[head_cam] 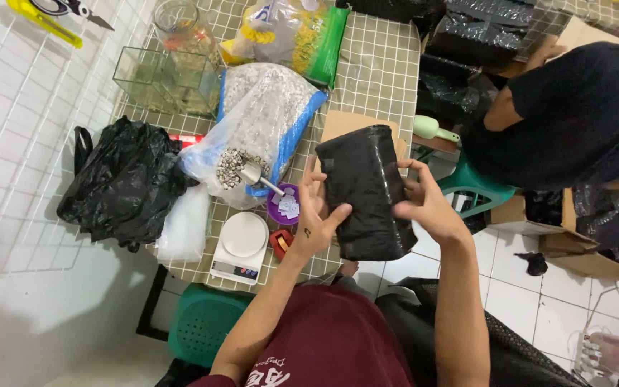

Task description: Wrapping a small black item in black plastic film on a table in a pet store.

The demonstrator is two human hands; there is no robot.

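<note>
You wore a dark red shirt with short sleeves. It had pale printed marks on the front, low down near your chest. Your arms were bare from above the elbow down to your fingers. Your left hand had a small dark mark on it, close to the thumb, like a tiny tattoo. Your right hand had no ring, watch or band. Dark trousers covered your lap.
</note>
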